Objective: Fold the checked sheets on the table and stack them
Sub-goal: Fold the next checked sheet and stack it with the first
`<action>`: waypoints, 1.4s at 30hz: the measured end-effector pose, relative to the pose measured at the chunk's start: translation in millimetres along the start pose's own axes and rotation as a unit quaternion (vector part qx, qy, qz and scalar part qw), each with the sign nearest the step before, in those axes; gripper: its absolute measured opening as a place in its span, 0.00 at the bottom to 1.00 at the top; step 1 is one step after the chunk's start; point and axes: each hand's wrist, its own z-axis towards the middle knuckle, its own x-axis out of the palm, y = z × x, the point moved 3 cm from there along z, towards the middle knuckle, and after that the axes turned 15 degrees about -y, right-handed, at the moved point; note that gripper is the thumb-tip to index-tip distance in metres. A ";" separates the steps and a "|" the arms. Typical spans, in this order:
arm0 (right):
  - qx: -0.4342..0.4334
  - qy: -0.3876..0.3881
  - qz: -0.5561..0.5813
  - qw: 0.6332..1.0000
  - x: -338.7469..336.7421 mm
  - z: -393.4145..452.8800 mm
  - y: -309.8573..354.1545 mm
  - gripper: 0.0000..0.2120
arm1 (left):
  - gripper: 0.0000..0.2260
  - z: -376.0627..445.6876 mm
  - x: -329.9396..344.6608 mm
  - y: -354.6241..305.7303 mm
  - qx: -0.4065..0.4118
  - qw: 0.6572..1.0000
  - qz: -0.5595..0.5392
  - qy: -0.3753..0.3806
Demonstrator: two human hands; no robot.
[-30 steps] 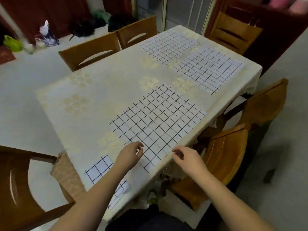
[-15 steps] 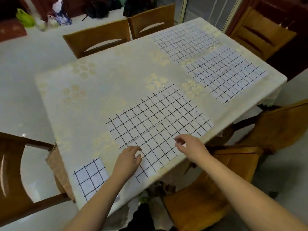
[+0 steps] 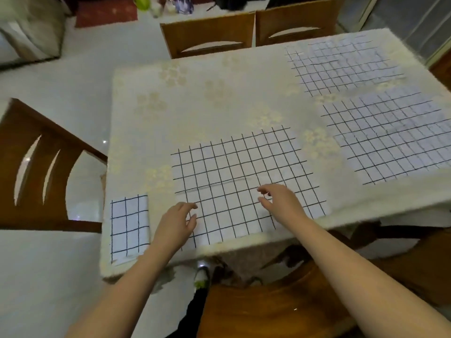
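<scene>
Both hands hovered over the near checked sheet (image 3: 241, 181), which lay flat on the table (image 3: 195, 113) close to its front edge. Left hand (image 3: 177, 224) sat at the sheet's near left corner, fingers loosely curved and spread, gripping nothing; whether the fingertips touched the sheet could not be told. Right hand (image 3: 280, 201) was over the sheet's near right part, thumb and fingers apart in a relaxed half-open curl, also holding nothing. To the left, at the table's corner, lay a folded checked sheet (image 3: 129, 225). 2 more open checked sheets lay well apart on the right: one mid-table (image 3: 390, 135), one at the far end (image 3: 341, 67). Wooden chairs (image 3: 207, 35) stood around the table.
</scene>
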 end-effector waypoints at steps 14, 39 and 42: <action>-0.075 0.012 -0.146 0.986 19.5 80.5 -38.4 0.19 | 0.14 44.9 35.2 -8.9 0.007 0.999 0.006 -0.037; -0.107 -0.009 -0.137 0.985 35.7 118.8 -61.9 0.04 | 0.04 88.9 44.5 29.4 0.075 0.993 0.034 -0.079; -0.126 -0.020 -0.140 0.982 31.1 114.5 -56.7 0.04 | 0.04 90.0 44.0 30.4 0.071 0.993 0.037 -0.083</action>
